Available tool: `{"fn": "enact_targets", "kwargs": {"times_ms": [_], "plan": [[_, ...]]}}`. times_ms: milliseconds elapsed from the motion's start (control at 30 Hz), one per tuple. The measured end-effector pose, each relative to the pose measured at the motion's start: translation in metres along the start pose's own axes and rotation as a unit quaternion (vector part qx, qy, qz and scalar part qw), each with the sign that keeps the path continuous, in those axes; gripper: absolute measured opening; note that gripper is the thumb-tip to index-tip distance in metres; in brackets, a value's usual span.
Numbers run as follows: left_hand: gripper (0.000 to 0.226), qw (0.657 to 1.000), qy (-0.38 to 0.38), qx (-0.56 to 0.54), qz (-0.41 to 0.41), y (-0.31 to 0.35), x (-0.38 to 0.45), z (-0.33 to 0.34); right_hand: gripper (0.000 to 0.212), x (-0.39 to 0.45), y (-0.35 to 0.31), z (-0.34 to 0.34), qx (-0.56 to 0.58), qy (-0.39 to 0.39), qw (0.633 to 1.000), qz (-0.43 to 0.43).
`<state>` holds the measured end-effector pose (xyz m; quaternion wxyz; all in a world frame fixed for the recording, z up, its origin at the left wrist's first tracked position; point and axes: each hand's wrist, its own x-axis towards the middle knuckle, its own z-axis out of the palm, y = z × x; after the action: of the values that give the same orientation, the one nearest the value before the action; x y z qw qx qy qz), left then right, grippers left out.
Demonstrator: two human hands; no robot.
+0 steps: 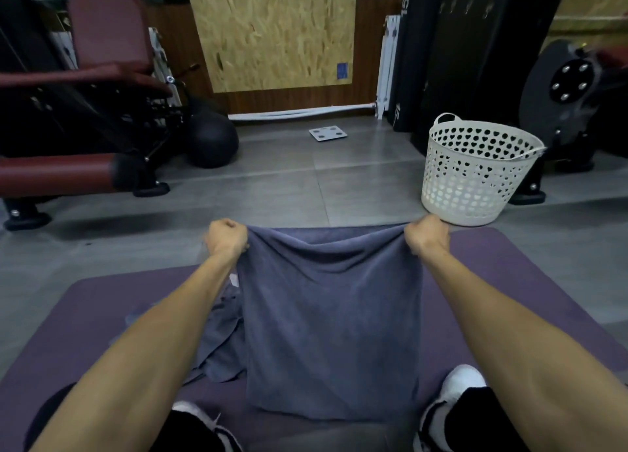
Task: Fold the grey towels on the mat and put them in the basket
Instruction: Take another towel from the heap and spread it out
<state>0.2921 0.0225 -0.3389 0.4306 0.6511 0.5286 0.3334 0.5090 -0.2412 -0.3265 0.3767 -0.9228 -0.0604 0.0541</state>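
A grey towel (331, 322) hangs stretched between my two fists above the purple mat (102, 319). My left hand (227, 237) grips its upper left corner, and my right hand (426, 235) grips the upper right corner. The towel's lower edge reaches down between my shoes. Another grey towel (222, 336) lies crumpled on the mat, to the left and partly behind the held one. The white perforated basket (475, 169) stands on the floor beyond the mat's far right corner, and I see no towel inside it.
A dark red exercise bench (78, 118) and a black ball (212, 139) fill the left. A white scale (328, 134) lies on the grey floor ahead. Black pads (458, 54) and a machine (571, 88) stand behind the basket. My shoes (455, 400) rest on the mat.
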Motion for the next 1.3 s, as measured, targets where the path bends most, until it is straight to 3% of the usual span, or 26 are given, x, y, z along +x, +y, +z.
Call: {"fn": "enact_targets", "kwargs": {"times_ms": [167,300,467,567,833,1033,1200,1300], "plan": [[0.02,0.997,-0.004,-0.067,0.029,0.019,0.085,0.025,0.027,0.056,-0.042,0.017,0.103,0.02,0.992,-0.067],[0.027,0.99,0.03,-0.125,0.058,0.044,0.091,0.034,0.022,0.083,-0.062,0.038,0.183,0.044,0.976,-0.109],[0.015,0.988,0.014,-0.143,0.056,0.004,0.076,0.042,0.016,0.1,-0.023,0.083,0.217,-0.006,0.973,-0.076],[0.023,0.991,-0.002,-0.136,0.017,-0.046,0.05,0.045,0.016,0.084,0.021,0.101,0.173,-0.033,0.983,-0.056],[0.009,0.993,-0.049,-0.044,-0.1,-0.197,-0.067,0.031,0.021,-0.022,0.154,0.131,0.09,-0.077,0.992,0.053],[0.007,0.991,-0.063,-0.001,-0.114,-0.233,-0.117,0.016,0.027,-0.073,0.194,0.119,0.055,-0.086,0.993,0.063],[0.008,0.979,-0.113,0.142,-0.091,-0.258,-0.136,0.002,0.028,-0.099,0.218,0.111,-0.018,-0.139,0.99,0.008],[0.021,0.933,-0.17,0.3,-0.1,-0.276,-0.149,0.0,0.025,-0.111,0.231,0.119,-0.072,-0.194,0.978,0.015]]}}
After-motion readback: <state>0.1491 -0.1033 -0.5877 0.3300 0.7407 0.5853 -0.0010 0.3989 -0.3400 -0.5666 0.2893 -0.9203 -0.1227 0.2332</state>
